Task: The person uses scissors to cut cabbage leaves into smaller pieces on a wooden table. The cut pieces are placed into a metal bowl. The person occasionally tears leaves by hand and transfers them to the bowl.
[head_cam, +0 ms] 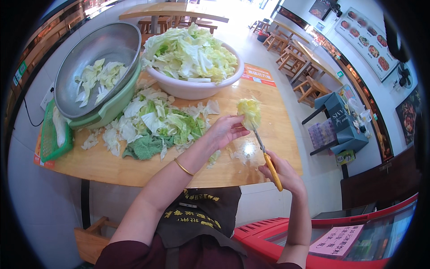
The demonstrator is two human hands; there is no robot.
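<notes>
My left hand (231,130) holds a small pale yellow cabbage heart (249,112) by its left side, above the wooden table (268,101). In my right hand (280,169) is a pair of scissors (268,164) with yellow handles, its blades pointing up at the base of the heart. A white basin (198,89) heaped with cut cabbage leaves (191,53) stands behind. Loose leaves (151,117) lie in a pile to the left of my left hand, with a green cloth (144,147) at the pile's front.
At the left, a metal strainer (80,53) with some leaves rests tilted on a green basin (100,116). Beside it a green plastic basket (55,154) holds a white vegetable. A red-framed freezer (262,228) is at my right, and a wooden stool (87,240) at lower left.
</notes>
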